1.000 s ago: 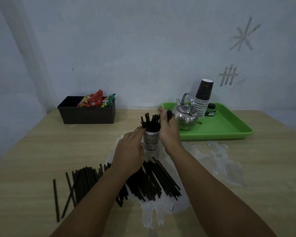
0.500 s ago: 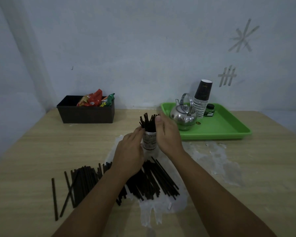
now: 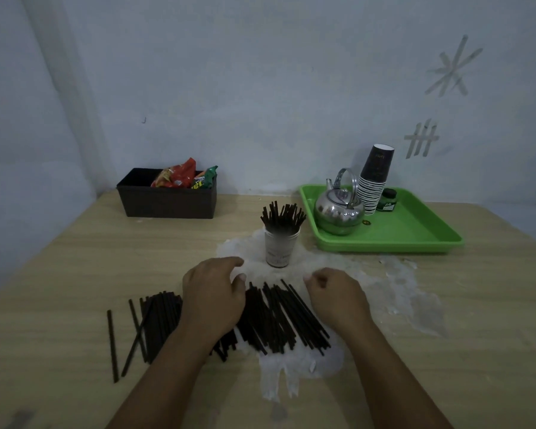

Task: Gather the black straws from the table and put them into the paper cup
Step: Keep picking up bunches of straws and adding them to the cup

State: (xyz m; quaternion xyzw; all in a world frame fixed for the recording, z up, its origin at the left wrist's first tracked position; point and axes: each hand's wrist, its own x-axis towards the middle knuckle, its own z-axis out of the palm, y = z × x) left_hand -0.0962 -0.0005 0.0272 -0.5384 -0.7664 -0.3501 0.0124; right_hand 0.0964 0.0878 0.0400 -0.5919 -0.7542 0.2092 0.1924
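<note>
Both hands hover empty, fingers loosely curled, over straws lying near-to-far between left hand and right hand, cup just beyond.

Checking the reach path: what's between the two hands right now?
Head view: a fanned pile of loose black straws lies on the table between the left hand and right hand; nothing else.

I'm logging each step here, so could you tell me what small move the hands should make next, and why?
Probably close the right hand on a few of the loose straws just beside it. Both hands look empty, the left hand resting over the pile, while many straws lie on the table and the paper cup behind them seems to have room.
</note>
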